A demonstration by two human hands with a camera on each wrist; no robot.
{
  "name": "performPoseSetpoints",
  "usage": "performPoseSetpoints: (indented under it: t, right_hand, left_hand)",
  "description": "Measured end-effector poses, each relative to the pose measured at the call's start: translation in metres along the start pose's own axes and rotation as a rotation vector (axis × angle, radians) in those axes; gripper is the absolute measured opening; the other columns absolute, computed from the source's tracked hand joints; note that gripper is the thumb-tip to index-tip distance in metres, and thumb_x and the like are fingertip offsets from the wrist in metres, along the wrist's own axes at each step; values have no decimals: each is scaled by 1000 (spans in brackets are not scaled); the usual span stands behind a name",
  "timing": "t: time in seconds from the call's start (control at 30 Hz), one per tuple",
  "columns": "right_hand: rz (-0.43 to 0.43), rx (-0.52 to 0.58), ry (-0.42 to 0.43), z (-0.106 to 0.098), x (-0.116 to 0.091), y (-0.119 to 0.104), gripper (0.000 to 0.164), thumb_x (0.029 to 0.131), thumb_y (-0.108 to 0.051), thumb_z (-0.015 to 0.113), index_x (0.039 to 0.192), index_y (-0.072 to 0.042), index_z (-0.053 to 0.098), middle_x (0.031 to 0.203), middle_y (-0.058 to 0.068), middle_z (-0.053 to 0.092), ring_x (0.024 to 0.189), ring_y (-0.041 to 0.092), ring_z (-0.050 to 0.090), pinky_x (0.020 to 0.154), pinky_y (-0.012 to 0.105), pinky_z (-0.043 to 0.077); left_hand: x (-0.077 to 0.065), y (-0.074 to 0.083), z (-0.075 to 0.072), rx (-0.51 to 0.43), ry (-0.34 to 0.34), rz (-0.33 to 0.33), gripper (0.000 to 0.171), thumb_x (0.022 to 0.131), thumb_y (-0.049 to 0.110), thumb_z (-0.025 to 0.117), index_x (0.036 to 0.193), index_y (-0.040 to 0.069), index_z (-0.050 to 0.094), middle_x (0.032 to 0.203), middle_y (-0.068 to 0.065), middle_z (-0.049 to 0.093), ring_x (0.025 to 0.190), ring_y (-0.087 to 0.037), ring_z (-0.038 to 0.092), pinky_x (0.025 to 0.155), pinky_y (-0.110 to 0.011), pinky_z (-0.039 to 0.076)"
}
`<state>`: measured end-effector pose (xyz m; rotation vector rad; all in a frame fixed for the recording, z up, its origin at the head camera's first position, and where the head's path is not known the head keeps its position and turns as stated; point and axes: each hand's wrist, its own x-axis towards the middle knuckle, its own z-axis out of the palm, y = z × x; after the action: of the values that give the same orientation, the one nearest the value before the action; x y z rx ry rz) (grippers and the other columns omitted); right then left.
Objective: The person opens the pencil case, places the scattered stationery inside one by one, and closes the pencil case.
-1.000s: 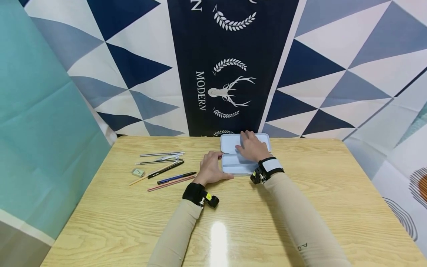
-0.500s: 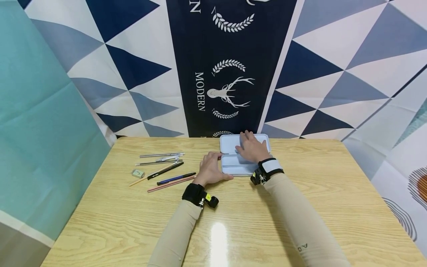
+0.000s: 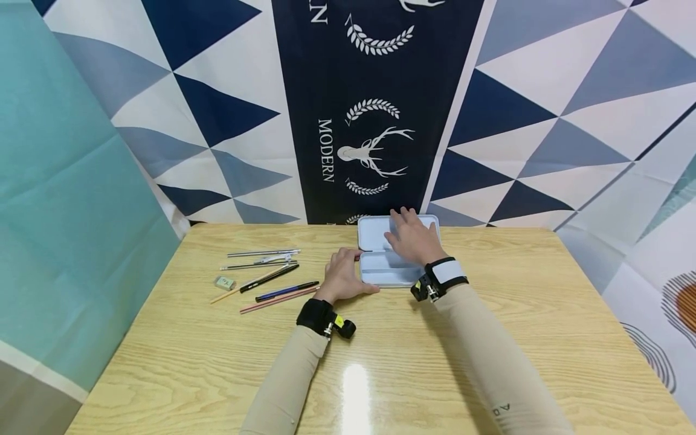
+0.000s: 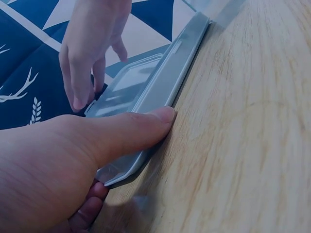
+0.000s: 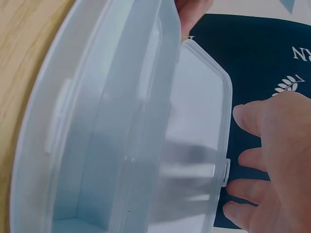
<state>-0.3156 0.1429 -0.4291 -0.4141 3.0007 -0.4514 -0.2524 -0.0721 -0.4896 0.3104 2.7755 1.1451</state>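
A pale blue pencil case [image 3: 388, 277] lies at the table's back edge, its lid [image 3: 373, 232] swung back toward the wall. No items show in its divided tray. My left hand [image 3: 342, 279] grips the left end; in the left wrist view the thumb [image 4: 146, 121] lies across the front edge and fingertips show below the corner. Above the lid is my right hand [image 3: 415, 240], fingers spread and holding nothing. In the right wrist view, the fingertips of the right hand [image 5: 284, 165] are just beyond the lid's clasp edge.
Left of the case lie a blue pen [image 3: 287, 291], a red pencil [image 3: 277, 300], a black pen [image 3: 270, 278], a compass [image 3: 274, 258], an eraser [image 3: 225, 282] and several other slim pencils. A patterned cloth wall [image 3: 375, 78] stands right behind the table [image 3: 217, 374].
My right hand has shifted slightly back and to the right over the lid, and the lid's far edge sits slightly higher. The left hand keeps its hold.
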Motion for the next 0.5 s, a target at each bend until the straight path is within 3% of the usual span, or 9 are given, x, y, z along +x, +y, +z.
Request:
performPoseSetpoints:
  t: [0.2, 0.5]
  right_hand:
    - [3, -17, 3, -2, -3, 0, 72, 119, -40, 49, 179, -5, 27, 187, 28, 20, 176, 51, 15, 133, 87, 16]
    - [27, -1, 27, -6, -10, 11, 71, 119, -40, 47, 179, -7, 27, 188, 27, 18, 176, 50, 14, 132, 89, 15]
  left_hand:
    - [4, -5, 3, -52, -11, 2, 100, 82, 34, 102, 163, 5, 52, 165, -22, 50, 151, -42, 43, 122, -59, 38]
    - [4, -5, 2, -58, -8, 1, 100, 82, 33, 102, 163, 4, 52, 166, -21, 50, 150, -41, 44, 121, -58, 38]
